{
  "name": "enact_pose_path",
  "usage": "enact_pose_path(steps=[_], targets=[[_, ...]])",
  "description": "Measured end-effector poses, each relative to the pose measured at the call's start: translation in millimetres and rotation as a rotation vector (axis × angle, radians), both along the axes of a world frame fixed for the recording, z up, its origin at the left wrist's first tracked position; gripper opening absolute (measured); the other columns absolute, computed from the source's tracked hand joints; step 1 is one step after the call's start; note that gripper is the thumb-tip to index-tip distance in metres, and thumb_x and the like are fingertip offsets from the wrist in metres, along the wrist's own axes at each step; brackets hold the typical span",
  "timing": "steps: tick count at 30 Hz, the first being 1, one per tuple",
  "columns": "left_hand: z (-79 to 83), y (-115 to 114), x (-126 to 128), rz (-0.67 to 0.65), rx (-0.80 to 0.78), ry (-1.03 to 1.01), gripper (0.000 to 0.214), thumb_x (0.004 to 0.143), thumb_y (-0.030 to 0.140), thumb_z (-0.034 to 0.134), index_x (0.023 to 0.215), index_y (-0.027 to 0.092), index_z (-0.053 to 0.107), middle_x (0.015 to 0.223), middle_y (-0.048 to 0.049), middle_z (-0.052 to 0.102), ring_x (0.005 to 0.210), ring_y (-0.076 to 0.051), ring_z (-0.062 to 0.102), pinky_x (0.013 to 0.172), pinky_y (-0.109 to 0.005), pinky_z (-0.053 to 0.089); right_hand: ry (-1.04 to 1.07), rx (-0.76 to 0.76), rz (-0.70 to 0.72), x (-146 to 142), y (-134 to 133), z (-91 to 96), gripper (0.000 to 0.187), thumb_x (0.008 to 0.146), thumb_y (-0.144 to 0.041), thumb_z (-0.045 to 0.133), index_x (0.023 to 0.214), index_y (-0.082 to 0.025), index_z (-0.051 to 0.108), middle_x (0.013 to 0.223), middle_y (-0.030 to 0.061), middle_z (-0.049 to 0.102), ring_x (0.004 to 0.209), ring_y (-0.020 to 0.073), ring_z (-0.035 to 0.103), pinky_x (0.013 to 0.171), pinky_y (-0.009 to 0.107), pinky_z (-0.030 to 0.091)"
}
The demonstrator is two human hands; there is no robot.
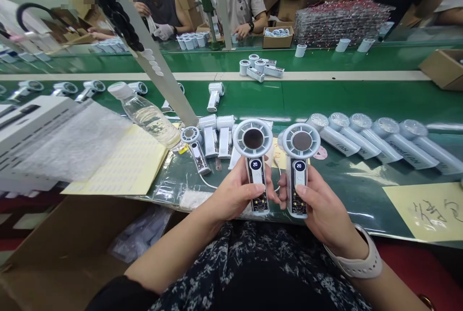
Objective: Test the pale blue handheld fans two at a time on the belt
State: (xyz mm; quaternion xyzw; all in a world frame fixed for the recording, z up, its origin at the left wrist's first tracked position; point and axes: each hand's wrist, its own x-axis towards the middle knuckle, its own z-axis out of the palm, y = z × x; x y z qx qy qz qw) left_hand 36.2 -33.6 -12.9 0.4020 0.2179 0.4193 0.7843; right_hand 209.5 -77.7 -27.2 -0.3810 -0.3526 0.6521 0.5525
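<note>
My left hand (237, 188) is closed around the handle of a light-blue handheld fan (253, 166), its thumb on the front near the button. A second handheld fan (300, 166) is upright in my right hand (323, 197), with the thumb pressed on its handle too. Both small round displays are lit and read 20. The two fans are side by side, a narrow gap between them, above the table's front edge. Left of them, another fan (197, 149) with a white cable lies next to a pair of fans (218, 137) lying face away.
On the right lies a row of fans (376, 140) marked FAN, behind a yellow handwritten sheet (430, 209). A water bottle (144, 113) leans by a slanting post (159, 70) on the left. More fans (260, 67) lie on the green conveyor (307, 96); co-workers sit beyond it.
</note>
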Motion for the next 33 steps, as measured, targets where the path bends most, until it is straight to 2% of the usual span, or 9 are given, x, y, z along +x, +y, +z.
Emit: enact_pose_path(steps=[5, 9, 13, 16, 21, 27, 33], targets=[[-11.2, 7, 6, 0.102, -0.09, 0.013, 0.04, 0.076, 0.03, 0.073, 0.104, 0.02, 0.047, 0.081, 0.0037, 0.058, 0.058, -0.011, 0.059, 0.062, -0.033, 0.056, -0.046, -0.053, -0.009, 2, -3, -3.4, 0.019, 0.091, -0.04, 0.062, 0.1, -0.024, 0.058, 0.087, 0.0018, 0.062, 0.062, 0.0144, 0.056, 0.053, 0.028, 0.052], [-17.2, 6, 4, 0.065, -0.072, 0.001, 0.039, 0.076, 0.034, 0.074, 0.102, 0.019, 0.048, 0.081, 0.0038, 0.057, 0.06, -0.011, 0.061, 0.067, -0.035, 0.058, -0.029, -0.068, 0.06, 7, -2, -6.0, 0.023, 0.089, -0.039, 0.064, 0.106, -0.024, 0.058, 0.089, 0.0017, 0.062, 0.065, 0.0139, 0.058, 0.054, 0.026, 0.051], [-14.6, 3, 1, 0.056, 0.014, 0.033, 0.038, 0.079, 0.038, 0.075, 0.097, 0.02, 0.048, 0.08, 0.0037, 0.058, 0.06, -0.011, 0.061, 0.068, -0.034, 0.058, -0.048, -0.02, 0.084, 8, 1, -4.8, 0.027, 0.088, -0.038, 0.067, 0.11, -0.025, 0.059, 0.09, 0.0019, 0.062, 0.067, 0.0141, 0.057, 0.055, 0.026, 0.05], [-10.2, 3, 0, 0.043, 0.022, 0.054, 0.04, 0.079, 0.04, 0.075, 0.1, 0.02, 0.049, 0.078, 0.0023, 0.06, 0.063, -0.013, 0.062, 0.069, -0.034, 0.056, -0.038, -0.038, 0.077, 7, 2, -4.5, 0.029, 0.089, -0.037, 0.066, 0.115, -0.026, 0.059, 0.092, 0.0021, 0.062, 0.07, 0.0147, 0.058, 0.057, 0.026, 0.05], [-6.9, 3, 1, 0.006, 0.019, 0.084, 0.042, 0.078, 0.043, 0.075, 0.101, 0.02, 0.049, 0.074, 0.0001, 0.061, 0.065, -0.017, 0.061, 0.069, -0.035, 0.052, -0.034, -0.071, 0.088, 6, 1, -7.8, 0.027, 0.087, -0.039, 0.068, 0.11, -0.025, 0.06, 0.089, 0.0014, 0.061, 0.067, 0.0146, 0.056, 0.054, 0.026, 0.048], [-5.2, 3, 2, 0.008, 0.023, 0.108, 0.032, 0.079, 0.04, 0.072, 0.094, 0.02, 0.051, 0.078, -0.0009, 0.058, 0.065, -0.018, 0.061, 0.066, -0.037, 0.052, -0.038, -0.081, 0.077, 4, 2, -7.9, 0.028, 0.088, -0.038, 0.068, 0.11, -0.025, 0.059, 0.092, 0.0018, 0.061, 0.07, 0.0155, 0.056, 0.057, 0.028, 0.048], [-6.2, 1, 4, 0.005, 0.042, 0.139, 0.029, 0.079, 0.039, 0.071, 0.093, 0.021, 0.053, 0.079, -0.0011, 0.058, 0.062, -0.018, 0.059, 0.068, -0.04, 0.053, -0.017, -0.146, 0.057, 2, 4, -3.8, 0.042, 0.078, -0.043, 0.075, 0.111, -0.024, 0.058, 0.083, 0.0009, 0.061, 0.062, 0.0153, 0.056, 0.051, 0.027, 0.045]])
